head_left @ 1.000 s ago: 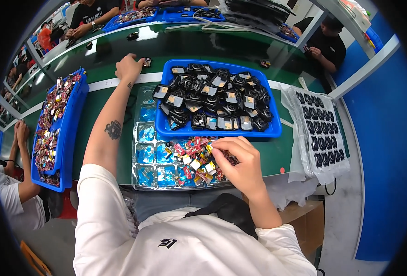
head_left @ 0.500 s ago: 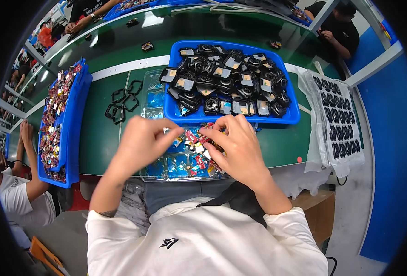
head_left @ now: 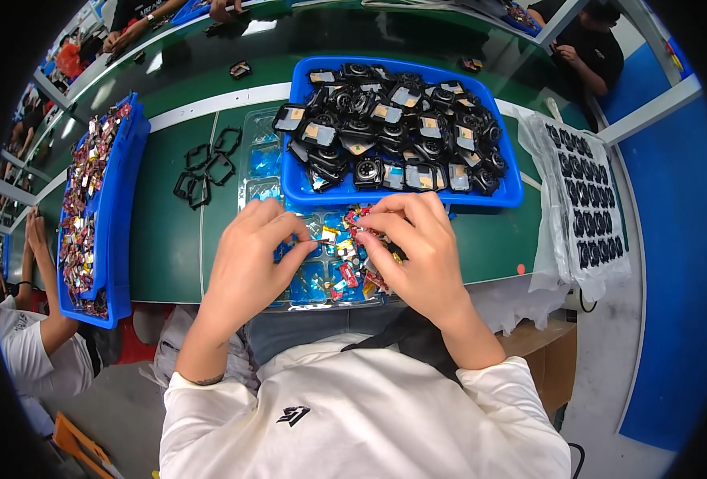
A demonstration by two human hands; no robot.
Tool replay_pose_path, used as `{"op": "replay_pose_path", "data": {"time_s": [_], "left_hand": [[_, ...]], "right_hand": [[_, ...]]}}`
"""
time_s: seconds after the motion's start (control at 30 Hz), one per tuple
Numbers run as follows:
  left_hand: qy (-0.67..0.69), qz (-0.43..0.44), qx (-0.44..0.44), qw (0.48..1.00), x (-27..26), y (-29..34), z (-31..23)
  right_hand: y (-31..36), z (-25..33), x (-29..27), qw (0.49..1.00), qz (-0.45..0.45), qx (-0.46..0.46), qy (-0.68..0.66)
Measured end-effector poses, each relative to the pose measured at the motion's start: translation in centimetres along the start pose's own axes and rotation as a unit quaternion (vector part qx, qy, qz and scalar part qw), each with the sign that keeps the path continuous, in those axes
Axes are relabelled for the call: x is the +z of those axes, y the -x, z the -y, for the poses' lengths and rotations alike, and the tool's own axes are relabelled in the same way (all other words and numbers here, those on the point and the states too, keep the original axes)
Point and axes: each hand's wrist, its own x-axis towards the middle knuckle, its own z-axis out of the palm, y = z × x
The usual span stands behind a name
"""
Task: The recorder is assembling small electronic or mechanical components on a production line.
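Note:
A clear plastic tray (head_left: 296, 302) with blue-lined pockets lies in front of me, a loose pile of small red, yellow and silver electronic parts (head_left: 348, 270) on it. Over its left side, my left hand (head_left: 259, 254) pinches a small dark-edged electronic part between thumb and forefinger. My right hand (head_left: 419, 257) curls over the pile's right side, thumb and forefinger closed around a small reddish part that its fingertips mostly cover. Just beyond both hands stands a blue bin (head_left: 401, 199) heaped with black watch-like cases (head_left: 367, 174).
Several black square frames (head_left: 220, 169) lie on the green table, left of the bin. A long blue bin (head_left: 122, 231) of small parts stands at the left edge. White sheeting on the right carries rows of black pieces (head_left: 589, 203). Other people sit around the table.
My left hand has come slightly nearer to me, and a dark-edged part now shows at its fingertips. The right hand stays over the pile. The whole view has shifted a little.

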Motion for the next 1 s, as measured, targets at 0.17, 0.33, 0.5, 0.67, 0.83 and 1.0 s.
{"op": "replay_pose_path", "data": {"time_s": [0.17, 0.33, 0.5, 0.67, 0.83, 1.0], "left_hand": [[0.155, -0.096, 0.053, 0.982, -0.3, 0.4, -0.7], [0.372, -0.054, -0.069, 0.924, 0.0, 0.7, -2.0], [0.388, -0.052, 0.019, 0.920, 1.5, 1.0, -0.8], [0.424, -0.107, 0.051, 0.898, 2.4, 1.3, -1.3], [0.271, -0.209, 0.008, 0.940, 2.6, 1.8, -2.0], [0.140, -0.223, 0.046, 0.964, 2.3, 2.1, -2.1]], "right_hand": [[-1.1, 1.6, -0.2, 0.997, 0.018, -0.054, -0.044], [-1.2, 1.3, -0.3, 0.990, -0.029, -0.057, -0.122], [-0.7, 1.7, -0.3, 0.956, -0.003, 0.114, -0.269], [-0.2, 1.7, -0.6, 0.974, -0.026, 0.112, -0.194], [0.0, 1.8, -1.2, 0.987, 0.028, -0.014, -0.157], [0.5, 1.4, -0.2, 0.971, 0.026, 0.040, -0.234]]}}
